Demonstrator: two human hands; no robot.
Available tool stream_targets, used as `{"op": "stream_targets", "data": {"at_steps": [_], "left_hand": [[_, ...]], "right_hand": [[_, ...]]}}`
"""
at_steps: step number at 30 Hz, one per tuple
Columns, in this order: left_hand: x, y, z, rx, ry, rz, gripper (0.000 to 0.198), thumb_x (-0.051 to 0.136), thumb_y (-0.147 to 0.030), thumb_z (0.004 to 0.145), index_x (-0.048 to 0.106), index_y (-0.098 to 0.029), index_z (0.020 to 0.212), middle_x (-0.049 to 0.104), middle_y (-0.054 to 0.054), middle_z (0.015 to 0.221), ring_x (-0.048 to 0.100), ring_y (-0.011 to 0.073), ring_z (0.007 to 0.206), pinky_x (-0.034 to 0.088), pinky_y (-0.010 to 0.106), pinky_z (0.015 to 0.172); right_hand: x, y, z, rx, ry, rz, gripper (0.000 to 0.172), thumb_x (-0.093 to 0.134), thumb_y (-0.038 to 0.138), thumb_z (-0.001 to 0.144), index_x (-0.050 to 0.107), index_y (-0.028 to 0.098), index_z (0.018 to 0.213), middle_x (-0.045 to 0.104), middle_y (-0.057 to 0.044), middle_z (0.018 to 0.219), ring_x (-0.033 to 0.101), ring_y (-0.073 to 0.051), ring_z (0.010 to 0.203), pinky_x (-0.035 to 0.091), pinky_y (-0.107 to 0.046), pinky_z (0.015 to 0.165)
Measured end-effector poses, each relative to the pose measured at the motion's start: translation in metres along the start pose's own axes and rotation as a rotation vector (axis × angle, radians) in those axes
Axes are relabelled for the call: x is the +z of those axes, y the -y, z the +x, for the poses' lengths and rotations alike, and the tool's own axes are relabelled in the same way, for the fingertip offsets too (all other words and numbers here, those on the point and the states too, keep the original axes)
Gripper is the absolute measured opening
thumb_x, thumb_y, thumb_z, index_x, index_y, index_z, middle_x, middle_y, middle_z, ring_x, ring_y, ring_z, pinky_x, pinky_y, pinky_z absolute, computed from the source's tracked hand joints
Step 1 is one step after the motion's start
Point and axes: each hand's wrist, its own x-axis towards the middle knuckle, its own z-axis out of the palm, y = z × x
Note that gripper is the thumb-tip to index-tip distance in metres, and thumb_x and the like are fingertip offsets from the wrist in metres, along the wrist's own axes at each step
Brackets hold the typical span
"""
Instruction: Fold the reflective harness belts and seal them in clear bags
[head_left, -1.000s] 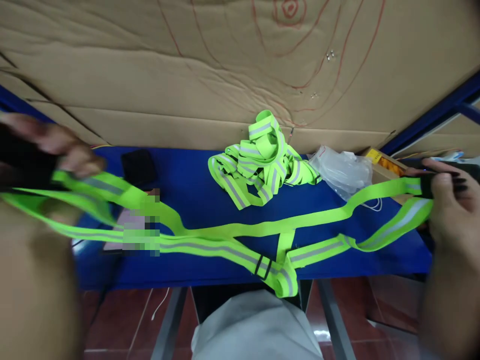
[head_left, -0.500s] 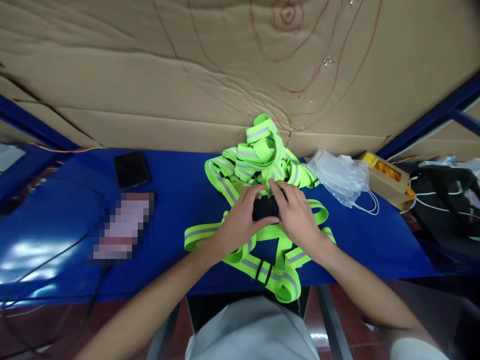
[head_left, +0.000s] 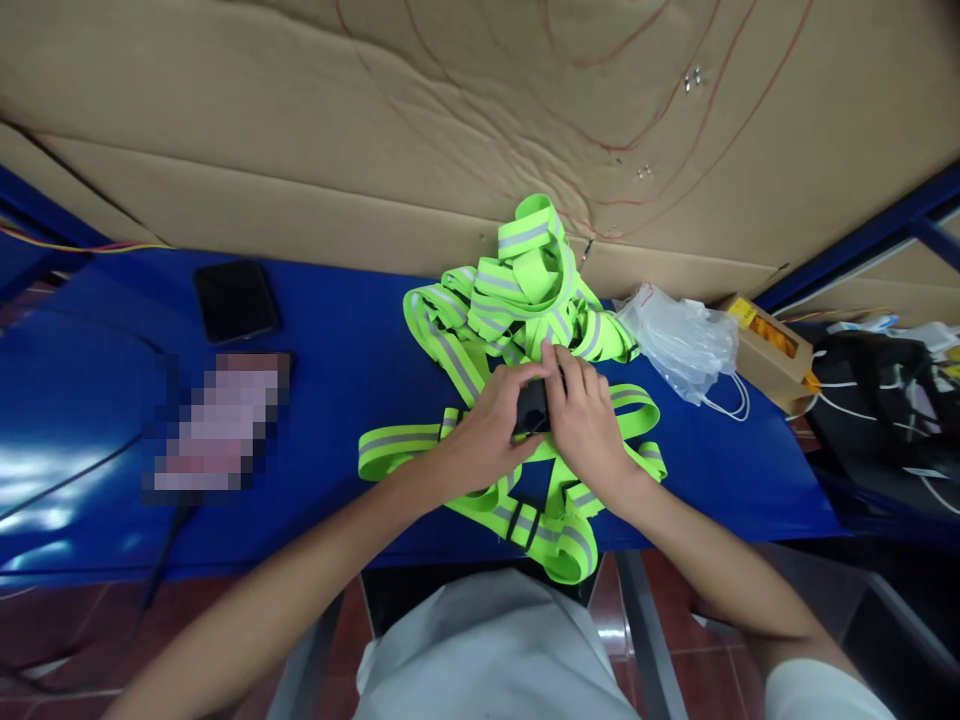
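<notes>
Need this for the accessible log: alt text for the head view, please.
Left hand and right hand grip a black piece over a lime reflective strap on a blue table. Behind lies a heap of similar straps; a pixelated device is at left, clear bags and a box at right.

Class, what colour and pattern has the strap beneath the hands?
The strap: neon green, striped lengthwise in grey. Best view: head.

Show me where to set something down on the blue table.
Bare blue table shows between the blurred phone and the nearer green straps, and right of them, in front of the clear bag. The middle is crowded: left hand and right hand at a black piece, strap heap behind.
</notes>
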Motion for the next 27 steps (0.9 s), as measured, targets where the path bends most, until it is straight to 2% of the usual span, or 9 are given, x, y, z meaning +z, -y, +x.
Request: {"op": "stream_targets", "data": {"at_steps": [5,7,9,12,17,20,22,25,27], "left_hand": [[-0.011,0.005,0.008,0.158,-0.015,0.040,0.066,0.058,-0.007,0.088,0.033,-0.025,0.145,0.047,0.016,0.135,0.051,0.0330,0.129,0.049,0.051,0.105],[-0.019,0.010,0.013,0.191,-0.004,0.016,0.070,0.061,-0.007,0.087,0.031,-0.026,0.147,0.047,0.016,0.136,0.052,0.0325,0.127,0.049,0.049,0.104],[-0.029,0.012,0.019,0.207,-0.019,-0.033,0.078,0.068,-0.012,0.085,0.029,-0.027,0.150,0.047,0.014,0.135,0.054,0.0302,0.124,0.051,0.045,0.102],[-0.046,0.004,0.028,0.259,-0.080,-0.102,0.090,0.081,-0.021,0.079,0.028,-0.029,0.152,0.046,0.012,0.137,0.057,0.0260,0.118,0.053,0.039,0.099],[-0.076,-0.030,0.053,0.385,-0.090,-0.164,0.098,0.086,-0.020,0.076,0.029,-0.035,0.155,0.043,0.011,0.152,0.060,0.0238,0.121,0.052,0.039,0.106],[-0.087,-0.042,0.073,0.341,-0.132,-0.303,0.100,0.087,-0.023,0.077,0.030,-0.036,0.157,0.053,0.008,0.144,0.059,0.0265,0.130,0.047,0.043,0.115],[-0.090,-0.043,0.086,0.251,-0.207,-0.391,0.100,0.090,-0.029,0.075,0.032,-0.033,0.157,0.062,0.007,0.134,0.059,0.0280,0.134,0.045,0.045,0.118],[-0.089,-0.038,0.099,0.103,-0.143,-0.480,0.075,0.089,-0.043,0.076,0.056,-0.025,0.141,0.069,0.008,0.126,0.064,0.0289,0.127,0.049,0.043,0.111],[-0.089,-0.036,0.102,0.048,-0.067,-0.492,0.051,0.081,-0.052,0.083,0.070,-0.019,0.119,0.074,0.009,0.115,0.069,0.0276,0.114,0.053,0.040,0.102]], "right_hand": [[-0.005,-0.008,0.004,-0.257,-0.051,0.416,0.091,0.041,0.001,0.091,-0.004,0.017,0.169,0.013,-0.023,0.171,0.013,-0.037,0.162,0.039,-0.060,0.124],[-0.013,-0.017,0.009,-0.287,-0.014,0.555,0.092,0.048,0.008,0.095,-0.005,0.023,0.169,0.004,-0.019,0.173,0.010,-0.035,0.164,0.037,-0.057,0.126],[-0.025,-0.029,0.017,-0.266,0.022,0.690,0.098,0.063,0.023,0.096,-0.003,0.029,0.169,0.013,-0.016,0.173,0.019,-0.034,0.162,0.033,-0.058,0.128],[-0.048,-0.045,0.028,-0.210,0.088,0.861,0.109,0.083,0.043,0.084,0.014,0.030,0.168,0.042,-0.013,0.163,0.040,-0.033,0.154,0.029,-0.057,0.129],[-0.085,-0.053,0.047,-0.144,0.129,0.964,0.098,0.091,0.046,0.074,0.044,0.026,0.157,0.051,-0.010,0.159,0.050,-0.032,0.146,0.041,-0.051,0.124],[-0.100,-0.048,0.063,-0.050,0.059,1.185,0.076,0.091,0.046,0.074,0.061,0.024,0.140,0.072,-0.007,0.130,0.072,-0.026,0.110,0.060,-0.044,0.102],[-0.105,-0.045,0.077,0.023,0.010,1.350,0.057,0.089,0.048,0.076,0.068,0.024,0.123,0.077,-0.004,0.104,0.072,-0.021,0.081,0.064,-0.039,0.081],[-0.103,-0.043,0.095,0.061,-0.092,1.455,0.036,0.085,0.051,0.079,0.070,0.025,0.099,0.069,-0.001,0.077,0.060,-0.017,0.062,0.060,-0.035,0.065],[-0.094,-0.044,0.103,0.043,-0.164,1.410,0.034,0.080,0.056,0.083,0.069,0.024,0.088,0.066,-0.001,0.074,0.060,-0.017,0.064,0.059,-0.033,0.067]]}}
